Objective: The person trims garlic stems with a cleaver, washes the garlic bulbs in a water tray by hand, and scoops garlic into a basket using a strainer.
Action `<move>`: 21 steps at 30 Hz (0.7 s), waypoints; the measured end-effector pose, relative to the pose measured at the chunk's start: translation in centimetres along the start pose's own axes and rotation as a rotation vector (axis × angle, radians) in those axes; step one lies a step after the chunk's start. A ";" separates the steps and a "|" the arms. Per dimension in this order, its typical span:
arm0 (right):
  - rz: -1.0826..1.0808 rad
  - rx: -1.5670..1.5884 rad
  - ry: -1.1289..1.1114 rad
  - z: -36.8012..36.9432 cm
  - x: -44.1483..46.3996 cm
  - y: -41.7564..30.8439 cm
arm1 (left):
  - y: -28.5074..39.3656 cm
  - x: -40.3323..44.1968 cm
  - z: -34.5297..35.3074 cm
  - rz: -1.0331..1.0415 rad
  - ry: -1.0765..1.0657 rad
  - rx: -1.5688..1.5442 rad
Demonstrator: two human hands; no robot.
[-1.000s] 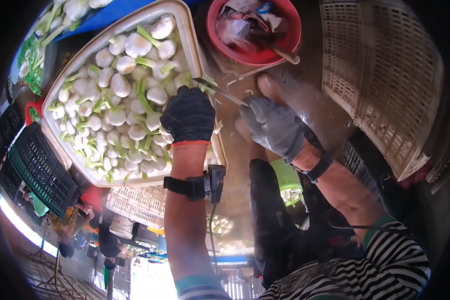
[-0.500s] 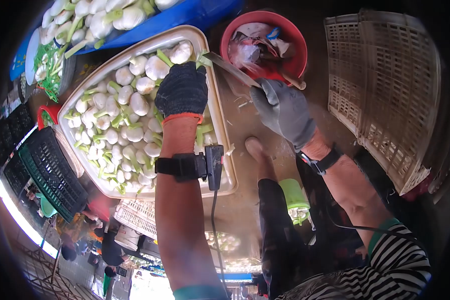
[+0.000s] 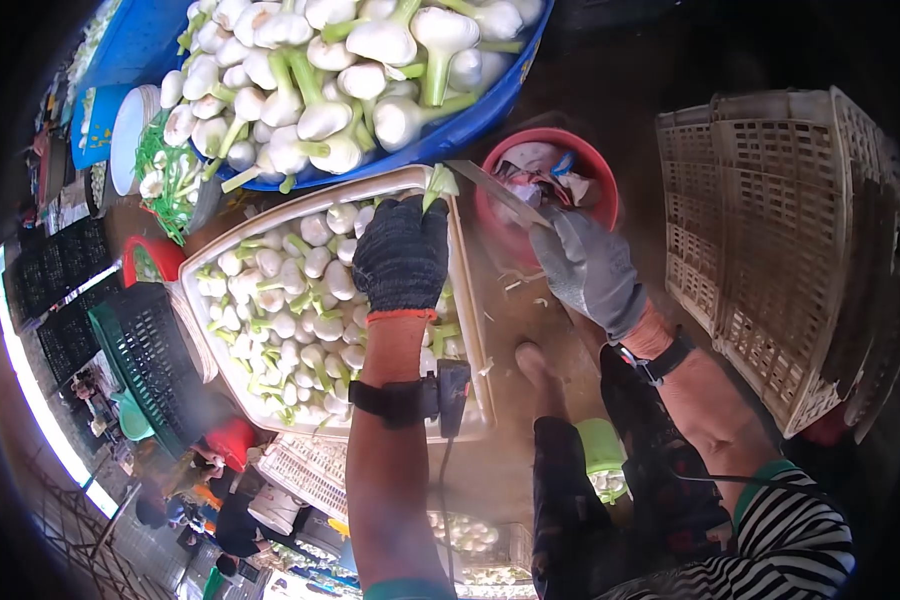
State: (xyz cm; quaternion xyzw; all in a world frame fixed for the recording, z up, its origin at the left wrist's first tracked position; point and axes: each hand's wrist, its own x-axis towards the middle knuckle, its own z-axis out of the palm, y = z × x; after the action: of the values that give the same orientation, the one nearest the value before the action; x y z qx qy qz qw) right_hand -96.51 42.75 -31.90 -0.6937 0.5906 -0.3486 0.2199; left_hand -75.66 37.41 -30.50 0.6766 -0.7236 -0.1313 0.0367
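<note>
My left hand (image 3: 403, 255), in a dark knit glove with an orange cuff, is closed over the cream tray's right part. Pale green garlic stalk (image 3: 440, 186) sticks up from this fist; any bulb inside it is hidden. My right hand (image 3: 592, 272), in a grey coated glove, grips a knife (image 3: 505, 197). Its blade slants up and left, with the tip close to the stalk. Below my left hand, the cream tray (image 3: 478, 345) is full of white garlic bulbs (image 3: 315, 262) with short green stems.
A blue basin (image 3: 518, 88) heaped with long-stemmed garlic stands beyond the tray. Behind the knife is a red bucket (image 3: 610, 190) with scraps in it. A plastic crate (image 3: 745, 230) stands at right, a green pail (image 3: 600, 445) near my legs, a dark green crate (image 3: 150, 360) at left.
The view has tilted up, showing more of the blue basin. The stalk in my left hand now stands higher with its leafy end loose. My right hand still holds the knife.
</note>
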 end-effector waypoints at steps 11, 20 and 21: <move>-0.023 -0.130 -0.320 1.8 -0.1 0.8 | -2.7 -1.3 3.4 -0.214 -0.367 0.107; -0.079 -0.266 -0.497 3.4 1.8 1.2 | -2.4 1.0 6.6 -0.194 -0.328 0.122; -0.075 -0.265 -0.493 3.7 1.6 1.3 | -2.4 1.1 6.5 -0.204 -0.355 0.097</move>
State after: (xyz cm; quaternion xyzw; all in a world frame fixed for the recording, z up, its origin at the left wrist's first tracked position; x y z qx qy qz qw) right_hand -94.51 40.50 -34.86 -0.8016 0.5339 -0.0969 0.2511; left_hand -74.94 37.11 -37.51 0.7134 -0.6521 -0.2163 -0.1376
